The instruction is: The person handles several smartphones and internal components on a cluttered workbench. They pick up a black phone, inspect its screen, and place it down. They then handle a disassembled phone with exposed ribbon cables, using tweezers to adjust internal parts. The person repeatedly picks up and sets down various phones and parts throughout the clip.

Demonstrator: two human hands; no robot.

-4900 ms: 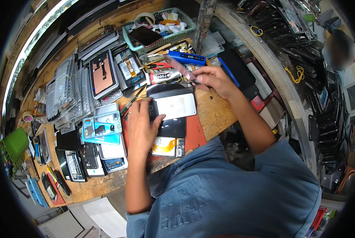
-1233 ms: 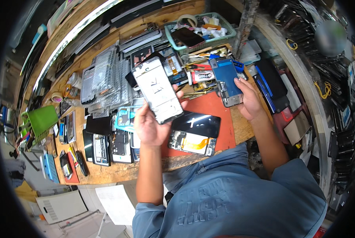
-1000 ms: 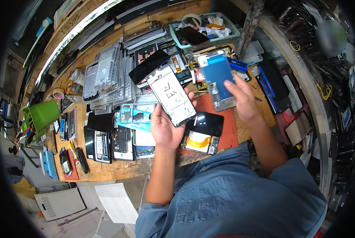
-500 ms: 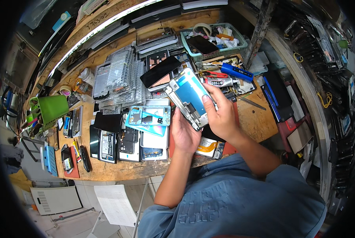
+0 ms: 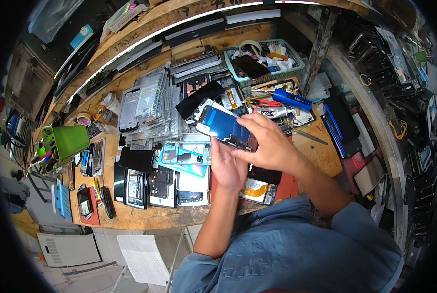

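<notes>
Above the workbench I hold a tilted phone frame (image 5: 223, 127) with white edges and a shiny blue inner face. My left hand (image 5: 228, 168) is closed around its near end from below. At its right side, the fingers and thumb of my right hand (image 5: 268, 141) grip the lower corner. A black phone screen (image 5: 199, 100) lies just beyond the frame. Left of my left hand sits a light blue phone housing (image 5: 186, 154) on other phone parts. Under my right wrist is an opened phone (image 5: 258, 189) with an orange ribbon cable, partly hidden.
Bubble-wrapped phone parts (image 5: 147, 105) are stacked at the left back. A green basket (image 5: 296, 63) stands behind, near a blue electric screwdriver (image 5: 291, 99) and a glue tube (image 5: 272, 113). Several opened phones (image 5: 135, 188) line the front edge. A green cup (image 5: 67, 141) is far left.
The phone frame has tilted flatter and shifted slightly left. My right hand has slid from its face to its lower right corner. My left hand keeps its hold.
</notes>
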